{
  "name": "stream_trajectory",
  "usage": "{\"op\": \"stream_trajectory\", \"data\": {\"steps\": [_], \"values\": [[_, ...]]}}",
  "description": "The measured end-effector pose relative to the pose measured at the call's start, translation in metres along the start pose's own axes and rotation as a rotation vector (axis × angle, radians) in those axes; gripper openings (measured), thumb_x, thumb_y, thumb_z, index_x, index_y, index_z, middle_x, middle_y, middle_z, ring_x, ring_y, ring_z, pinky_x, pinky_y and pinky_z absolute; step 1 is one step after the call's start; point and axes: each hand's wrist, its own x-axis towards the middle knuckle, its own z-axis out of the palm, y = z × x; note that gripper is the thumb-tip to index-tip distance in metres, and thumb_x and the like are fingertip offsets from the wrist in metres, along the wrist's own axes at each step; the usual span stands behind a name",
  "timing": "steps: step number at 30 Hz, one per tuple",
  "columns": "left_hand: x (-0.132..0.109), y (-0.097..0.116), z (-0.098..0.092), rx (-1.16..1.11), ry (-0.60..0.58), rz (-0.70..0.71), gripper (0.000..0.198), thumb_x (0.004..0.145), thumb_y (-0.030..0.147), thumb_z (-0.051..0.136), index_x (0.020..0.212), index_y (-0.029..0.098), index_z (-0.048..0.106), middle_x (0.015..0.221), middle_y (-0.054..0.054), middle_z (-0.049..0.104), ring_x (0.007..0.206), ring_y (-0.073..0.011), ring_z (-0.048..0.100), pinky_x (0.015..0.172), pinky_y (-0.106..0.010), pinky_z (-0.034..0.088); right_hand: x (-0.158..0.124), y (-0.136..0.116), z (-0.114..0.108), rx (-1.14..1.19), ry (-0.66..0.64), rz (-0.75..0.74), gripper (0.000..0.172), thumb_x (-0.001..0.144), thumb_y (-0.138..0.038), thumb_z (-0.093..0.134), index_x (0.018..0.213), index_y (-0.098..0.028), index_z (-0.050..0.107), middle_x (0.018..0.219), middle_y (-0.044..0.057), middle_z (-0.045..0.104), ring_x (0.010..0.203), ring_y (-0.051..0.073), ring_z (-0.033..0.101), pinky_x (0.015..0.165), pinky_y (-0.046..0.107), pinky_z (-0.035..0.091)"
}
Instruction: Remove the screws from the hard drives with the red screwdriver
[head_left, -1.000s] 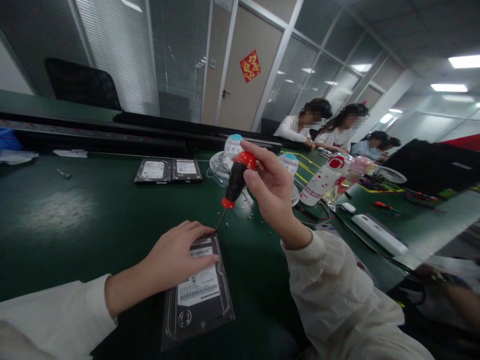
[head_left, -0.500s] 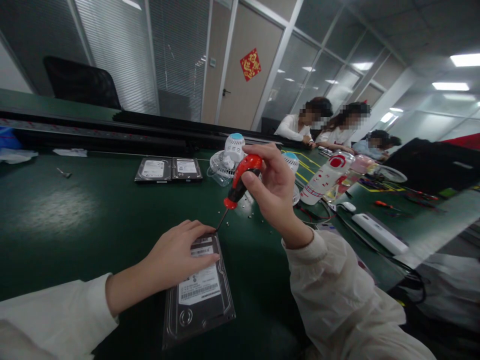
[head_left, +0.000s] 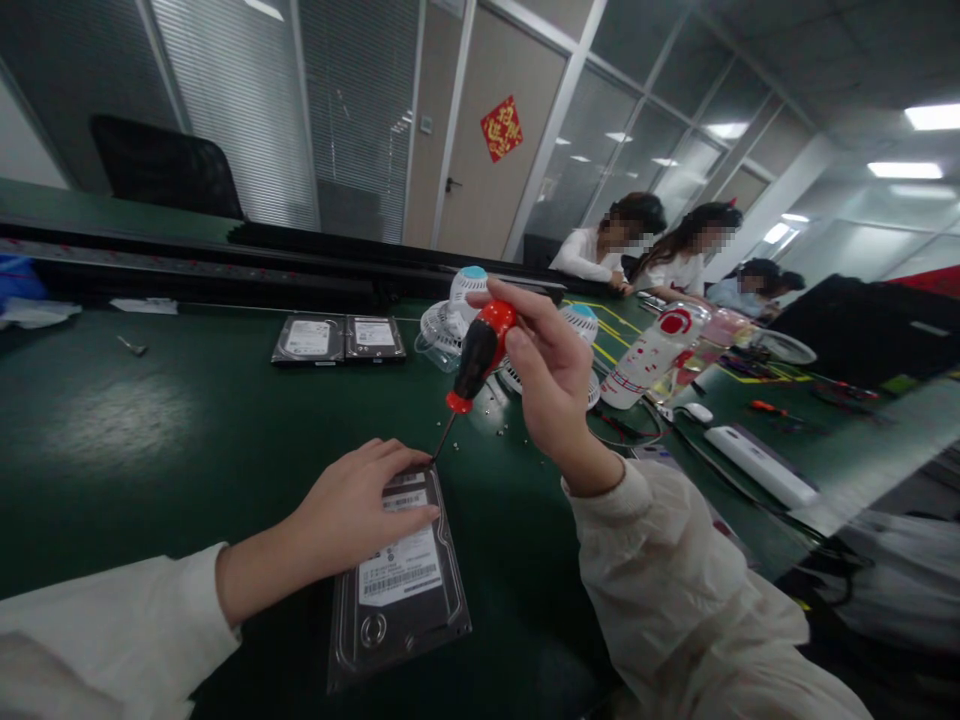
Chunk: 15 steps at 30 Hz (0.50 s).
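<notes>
A hard drive (head_left: 405, 625) with a white label lies on the green table in front of me. My left hand (head_left: 367, 505) rests across its upper left part, thumb on the label and the other fingers stretched toward the far edge. In my right hand (head_left: 551, 365) is a screwdriver (head_left: 476, 360) with a red and black handle, held slightly tilted by the top of its handle. Its thin shaft reaches down to the drive's far corner, beside my left fingertips. Whether the tip sits in a screw is too small to tell.
Two more hard drives (head_left: 311, 340) lie farther back. Several small screws (head_left: 501, 430) are scattered right of the shaft. Small white fans (head_left: 469, 290), a white bottle (head_left: 656, 355) and a power strip (head_left: 761, 467) stand or lie beyond. People (head_left: 592, 250) sit at the far right.
My right fingers have shifted around the screwdriver's handle, the thumb moving to its right side, and the handle has swung slightly left. My left hand keeps its place on the drive.
</notes>
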Motion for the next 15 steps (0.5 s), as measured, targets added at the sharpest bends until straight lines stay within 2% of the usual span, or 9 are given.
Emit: {"op": "stream_trajectory", "data": {"steps": [4, 6, 9, 11, 15], "values": [[0.0007, 0.0021, -0.0012, 0.012, -0.002, -0.010, 0.057, 0.086, 0.062, 0.057, 0.129, 0.025, 0.061, 0.119, -0.006, 0.065, 0.111, -0.0289, 0.058, 0.091, -0.043, 0.047, 0.0002, -0.0003, 0.0021, -0.007, 0.089, 0.004, 0.024, 0.088, -0.031, 0.065, 0.111, -0.027, 0.065, 0.104, 0.002, 0.065, 0.094, 0.017, 0.061, 0.091, 0.038, 0.054], [0.0008, 0.0028, -0.0017, 0.006, -0.005, -0.005, 0.056, 0.087, 0.061, 0.058, 0.128, 0.024, 0.062, 0.117, -0.006, 0.065, 0.108, -0.0282, 0.059, 0.090, -0.043, 0.047, 0.0002, -0.0010, 0.0025, 0.015, 0.064, 0.018, 0.022, 0.090, -0.033, 0.061, 0.112, -0.026, 0.063, 0.109, 0.003, 0.065, 0.098, 0.018, 0.062, 0.094, 0.039, 0.054], [0.0003, 0.0026, -0.0014, -0.003, -0.001, 0.008, 0.055, 0.087, 0.060, 0.058, 0.128, 0.024, 0.061, 0.115, -0.006, 0.065, 0.107, -0.0273, 0.059, 0.089, -0.043, 0.047, -0.0002, -0.0010, 0.0020, 0.115, -0.016, 0.015, 0.028, 0.095, -0.034, 0.049, 0.119, -0.024, 0.059, 0.122, 0.005, 0.065, 0.114, 0.021, 0.061, 0.103, 0.044, 0.050], [-0.0003, 0.0017, -0.0006, -0.003, 0.001, 0.006, 0.054, 0.086, 0.060, 0.059, 0.128, 0.025, 0.061, 0.115, -0.005, 0.065, 0.107, -0.0271, 0.059, 0.090, -0.043, 0.047, -0.0005, -0.0006, 0.0016, 0.172, -0.047, 0.023, 0.029, 0.095, -0.031, 0.048, 0.121, -0.023, 0.057, 0.120, 0.006, 0.066, 0.114, 0.021, 0.062, 0.103, 0.044, 0.050], [-0.0005, -0.0004, 0.0016, -0.003, 0.009, 0.008, 0.056, 0.086, 0.062, 0.058, 0.128, 0.025, 0.061, 0.117, -0.005, 0.064, 0.107, -0.0274, 0.058, 0.091, -0.044, 0.047, 0.0002, -0.0001, 0.0031, 0.149, 0.015, 0.065, 0.022, 0.089, -0.029, 0.061, 0.110, -0.025, 0.056, 0.098, 0.001, 0.061, 0.088, 0.014, 0.062, 0.083, 0.033, 0.055]]}}
